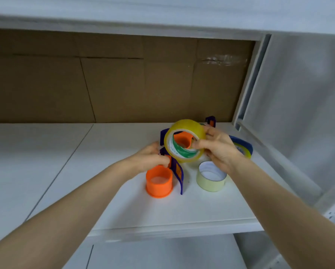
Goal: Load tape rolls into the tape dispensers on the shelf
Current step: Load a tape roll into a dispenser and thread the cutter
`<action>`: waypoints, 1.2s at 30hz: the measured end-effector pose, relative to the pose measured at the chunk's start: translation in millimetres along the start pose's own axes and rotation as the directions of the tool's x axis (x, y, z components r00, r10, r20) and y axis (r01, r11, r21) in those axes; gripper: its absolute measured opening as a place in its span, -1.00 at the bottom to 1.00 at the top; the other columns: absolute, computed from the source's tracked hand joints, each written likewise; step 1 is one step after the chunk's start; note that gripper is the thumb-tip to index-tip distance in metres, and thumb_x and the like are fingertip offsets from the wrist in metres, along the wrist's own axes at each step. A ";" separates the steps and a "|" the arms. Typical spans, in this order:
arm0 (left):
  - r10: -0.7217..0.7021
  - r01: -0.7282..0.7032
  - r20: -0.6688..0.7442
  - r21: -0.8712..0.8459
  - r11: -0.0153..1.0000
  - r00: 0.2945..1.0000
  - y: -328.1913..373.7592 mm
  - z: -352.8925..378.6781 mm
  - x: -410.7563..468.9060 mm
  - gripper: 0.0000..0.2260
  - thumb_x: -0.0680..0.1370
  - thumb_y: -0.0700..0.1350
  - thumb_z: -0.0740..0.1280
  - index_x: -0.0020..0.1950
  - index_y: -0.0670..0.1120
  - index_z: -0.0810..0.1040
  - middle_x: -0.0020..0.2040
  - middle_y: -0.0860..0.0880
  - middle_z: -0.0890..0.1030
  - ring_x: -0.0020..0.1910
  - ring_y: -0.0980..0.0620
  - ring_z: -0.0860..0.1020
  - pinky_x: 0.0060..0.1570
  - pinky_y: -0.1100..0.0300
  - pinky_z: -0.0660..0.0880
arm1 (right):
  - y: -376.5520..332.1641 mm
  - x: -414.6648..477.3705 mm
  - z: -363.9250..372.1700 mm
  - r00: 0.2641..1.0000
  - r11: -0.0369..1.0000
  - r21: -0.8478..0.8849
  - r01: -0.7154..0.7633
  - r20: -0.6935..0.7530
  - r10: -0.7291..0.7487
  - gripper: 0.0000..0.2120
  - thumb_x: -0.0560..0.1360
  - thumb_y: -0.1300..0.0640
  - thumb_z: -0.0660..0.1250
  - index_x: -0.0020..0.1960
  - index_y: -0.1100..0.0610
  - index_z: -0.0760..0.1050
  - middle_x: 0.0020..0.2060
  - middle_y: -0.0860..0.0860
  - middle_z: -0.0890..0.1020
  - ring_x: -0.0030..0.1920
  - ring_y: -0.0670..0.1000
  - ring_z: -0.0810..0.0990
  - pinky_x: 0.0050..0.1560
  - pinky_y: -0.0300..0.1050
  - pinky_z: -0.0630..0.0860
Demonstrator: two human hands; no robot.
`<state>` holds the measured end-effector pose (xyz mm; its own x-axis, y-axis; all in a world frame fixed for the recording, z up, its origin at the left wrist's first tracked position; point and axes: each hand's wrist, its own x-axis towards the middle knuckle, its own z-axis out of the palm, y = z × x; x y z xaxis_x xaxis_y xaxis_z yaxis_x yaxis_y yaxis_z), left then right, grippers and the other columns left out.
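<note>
You have three tape rolls in sight and, as far as the blue frames can be told apart, three dispensers (the far ones are mostly hidden). At nine o'clock of the group, your left hand [151,157] curls its fingers round the upper part of the blue plastic tape dispenser with an orange cylindrical hub [158,180]. That hub rests on the white shelf board [123,200], its orange wall showing all round. At one o'clock from it, raised off the shelf, is the glossy yellow transparent tape roll [190,129], on edge with its hole facing you. Through the hole a second orange hub [183,140] shows. At five o'clock from that roll, the pale yellow tape roll [209,184] lies flat, core upward. Your right hand [219,150] pinches the raised roll, thumb inside the core, fingers over the outer rim. Behind that hand, at three o'clock, a third blue dispenser [242,144] carries a yellowish roll inside its frame.
</note>
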<state>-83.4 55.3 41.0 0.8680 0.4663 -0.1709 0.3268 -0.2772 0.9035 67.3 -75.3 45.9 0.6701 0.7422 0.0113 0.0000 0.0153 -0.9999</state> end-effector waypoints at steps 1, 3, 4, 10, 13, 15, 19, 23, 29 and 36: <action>0.006 -0.006 -0.007 -0.035 0.999 1.000 0.9 1.8 -0.8 -0.79 0.36 -0.21 0.31 -0.01 -0.07 0.51 -0.19 0.01 0.61 -0.22 0.22 0.53 -0.22 0.35 0.42 | 1.0 -0.8 -1.0 0.999 1.000 0.003 0.031 0.039 -0.031 -0.56 0.29 0.49 0.42 0.08 0.15 0.49 -0.06 0.11 0.64 0.00 0.14 0.61 0.10 0.07 0.55; 0.030 -0.035 -0.029 -0.160 0.986 0.999 -0.9 5.8 3.1 -0.50 0.28 -0.13 0.35 0.24 -0.07 0.48 0.04 -0.07 0.60 -0.04 0.06 0.53 -0.10 0.17 0.48 | 5.0 -2.4 -1.3 0.989 0.994 -0.022 0.107 0.104 -0.104 -0.51 0.27 0.54 0.40 0.03 0.08 0.48 -0.06 0.04 0.63 0.00 0.06 0.61 0.12 0.02 0.56; 0.046 -0.058 -0.063 -0.206 0.977 0.997 -1.3 7.9 2.8 -0.45 0.30 -0.15 0.39 0.29 -0.05 0.44 0.11 -0.10 0.59 0.00 0.03 0.55 -0.06 0.12 0.52 | 7.9 -1.9 -1.1 0.983 0.989 -0.040 0.141 0.128 -0.135 -0.49 0.26 0.55 0.41 0.02 0.05 0.48 -0.06 0.02 0.62 0.00 0.03 0.60 0.09 -0.01 0.56; 0.109 -0.212 -0.384 -0.237 0.948 0.917 -6.7 13.6 -2.8 -0.47 0.42 -0.38 0.40 0.33 -0.10 0.36 0.16 -0.15 0.55 0.04 -0.04 0.55 -0.11 0.33 0.53 | 15.1 2.5 1.9 0.953 0.976 -0.050 0.212 0.233 -0.195 -0.42 0.24 0.58 0.41 0.00 -0.01 0.46 -0.06 -0.07 0.58 -0.03 -0.09 0.55 -0.04 -0.19 0.57; 0.101 -0.227 -0.446 -0.238 0.944 0.889 -7.9 11.6 -8.1 -0.47 0.40 -0.37 0.43 0.28 -0.04 0.38 0.11 -0.12 0.57 0.03 -0.03 0.56 -0.13 0.37 0.54 | 13.9 2.9 6.1 0.939 0.979 -0.059 0.195 0.298 -0.169 -0.46 0.24 0.52 0.45 0.03 0.02 0.45 -0.03 -0.03 0.58 -0.02 -0.07 0.57 0.00 -0.19 0.57; 0.085 -0.216 -0.475 -0.228 0.950 0.876 -10.0 9.9 -11.9 -0.50 0.41 -0.33 0.43 0.29 -0.04 0.41 0.08 -0.12 0.58 0.02 -0.04 0.57 -0.09 0.31 0.54 | 15.8 2.2 8.7 0.928 0.979 -0.076 0.189 0.340 -0.153 -0.51 0.26 0.46 0.48 0.03 0.03 0.47 -0.04 0.00 0.60 -0.01 -0.04 0.59 0.05 -0.13 0.57; -0.011 -0.175 -0.513 -0.312 0.934 0.859 -10.5 6.3 -18.4 -0.64 0.47 -0.27 0.38 0.25 -0.12 0.47 0.01 -0.11 0.59 -0.02 -0.06 0.57 -0.03 0.12 0.53 | 17.2 -2.0 19.3 0.942 0.979 -0.135 0.150 0.321 -0.100 -0.70 0.36 0.24 0.49 0.05 0.08 0.53 -0.08 0.04 0.65 0.00 0.05 0.64 0.07 0.01 0.61; -0.140 -0.078 -0.519 -0.375 0.924 0.843 -16.1 -0.2 -20.4 -0.76 0.50 -0.16 0.38 0.15 -0.16 0.55 -0.05 -0.11 0.63 -0.10 -0.06 0.62 -0.17 0.18 0.62 | 12.9 -5.6 32.9 0.960 0.984 -0.175 0.038 0.278 0.013 -0.61 0.45 -0.03 0.39 0.18 0.17 0.47 -0.01 0.13 0.63 -0.01 0.11 0.65 -0.06 0.02 0.65; -0.244 0.122 -0.591 -0.239 0.963 0.769 -33.2 -5.4 -20.8 -0.95 0.45 -0.20 0.37 -0.15 -0.16 0.62 -0.34 -0.12 0.54 -0.40 -0.01 0.52 -0.46 0.29 0.56 | 15.7 0.6 37.3 0.976 0.777 -0.615 0.132 0.219 0.008 -0.45 0.53 -0.24 0.11 0.07 0.23 0.54 0.06 0.18 0.61 0.13 0.15 0.54 0.15 0.02 0.44; -0.321 0.294 -0.454 -0.131 0.947 0.831 -30.7 3.0 -8.7 -0.79 0.40 -0.02 0.45 -0.10 -0.14 0.62 -0.14 -0.15 0.65 -0.18 -0.08 0.64 -0.21 0.13 0.63 | 43.7 8.5 34.0 0.936 0.796 -0.604 0.029 0.296 0.190 -0.48 0.46 -0.09 0.36 0.36 0.04 0.37 0.26 -0.02 0.50 0.29 0.02 0.45 0.26 -0.06 0.45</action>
<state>-99.8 57.2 13.6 0.4467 0.8581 -0.2532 0.5159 -0.0158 0.8565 47.7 -45.5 2.7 0.4080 0.8958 -0.1763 0.4681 -0.3710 -0.8020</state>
